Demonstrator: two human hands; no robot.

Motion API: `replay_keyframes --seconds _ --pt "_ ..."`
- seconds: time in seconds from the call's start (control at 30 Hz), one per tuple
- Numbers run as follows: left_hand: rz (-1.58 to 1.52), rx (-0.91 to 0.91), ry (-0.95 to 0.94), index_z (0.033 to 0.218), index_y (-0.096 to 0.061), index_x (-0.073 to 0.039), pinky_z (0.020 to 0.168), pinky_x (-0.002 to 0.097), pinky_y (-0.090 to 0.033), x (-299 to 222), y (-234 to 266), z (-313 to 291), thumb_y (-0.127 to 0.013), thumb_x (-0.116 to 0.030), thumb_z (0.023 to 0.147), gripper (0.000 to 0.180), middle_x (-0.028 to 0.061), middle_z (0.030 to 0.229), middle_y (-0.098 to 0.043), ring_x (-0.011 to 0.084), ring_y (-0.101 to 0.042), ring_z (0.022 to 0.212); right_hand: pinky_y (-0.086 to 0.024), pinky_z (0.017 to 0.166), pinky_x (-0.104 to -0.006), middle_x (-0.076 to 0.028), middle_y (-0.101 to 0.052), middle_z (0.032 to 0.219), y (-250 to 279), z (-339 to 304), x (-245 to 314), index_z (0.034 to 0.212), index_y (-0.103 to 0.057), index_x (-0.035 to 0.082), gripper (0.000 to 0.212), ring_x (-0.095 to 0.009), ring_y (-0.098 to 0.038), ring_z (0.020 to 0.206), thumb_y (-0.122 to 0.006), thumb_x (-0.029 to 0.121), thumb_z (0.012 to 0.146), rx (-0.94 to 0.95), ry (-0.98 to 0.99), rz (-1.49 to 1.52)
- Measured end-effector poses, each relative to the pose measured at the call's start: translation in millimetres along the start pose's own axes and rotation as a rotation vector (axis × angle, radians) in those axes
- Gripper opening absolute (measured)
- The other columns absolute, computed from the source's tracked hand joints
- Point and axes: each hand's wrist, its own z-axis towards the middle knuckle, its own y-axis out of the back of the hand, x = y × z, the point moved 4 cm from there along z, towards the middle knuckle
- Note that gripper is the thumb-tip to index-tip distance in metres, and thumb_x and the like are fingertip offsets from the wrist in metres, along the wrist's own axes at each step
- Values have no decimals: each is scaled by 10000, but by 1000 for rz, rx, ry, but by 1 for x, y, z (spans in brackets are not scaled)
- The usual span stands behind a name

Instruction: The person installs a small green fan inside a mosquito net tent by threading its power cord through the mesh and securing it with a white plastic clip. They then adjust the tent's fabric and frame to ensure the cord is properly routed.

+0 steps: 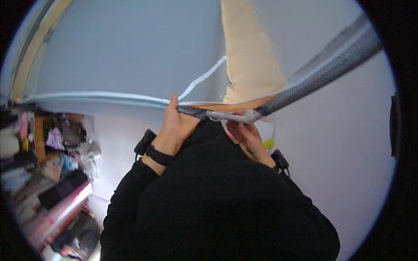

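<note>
A white tube [235,117] runs between two dark grey fabric sleeves, with its surface bare in the middle. My left hand [174,124] is closed round the left sleeve [191,110], its thumb up over the white-piped edge. Against the tube's right end, by its bend, my right hand [247,138] has its fingers closed, partly hidden under it. From there the thick right sleeve [322,71] slopes up to the right. Beyond the tube spreads a grey-blue fabric panel [130,48], with a loose white strap [202,79] and a cream fabric piece [248,52] with a frayed edge.
Clutter fills the left side: a pink box-like item [65,206], a purple cloth [55,137] and dark bags [72,130]. A pale wall or surface [331,165] lies at right. Something yellow-green [269,143] shows beside my right wrist.
</note>
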Motion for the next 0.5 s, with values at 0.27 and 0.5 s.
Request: replay_keyframes --seconds 0.27,0.5 --pt "189 -83 129 1344 -325 44 1073 504 -338 0 9 -16 -445 -518 943 701 237 1387 -385 358 -391 1290 -429 984 -416 -90 -618 998 -30 -13 16 1073 -568 37 205 -224 -583 991 -616 128 896 -180 427 361" --pt "1892 582 228 1132 -487 15 864 398 -484 45 -20 -70 -628 -163 851 361 143 1126 -577 296 -606 932 -506 791 -348 -69 -629 928 -32 -6 20 1046 -562 50 191 -202 -618 856 -634 67 870 -369 428 392"
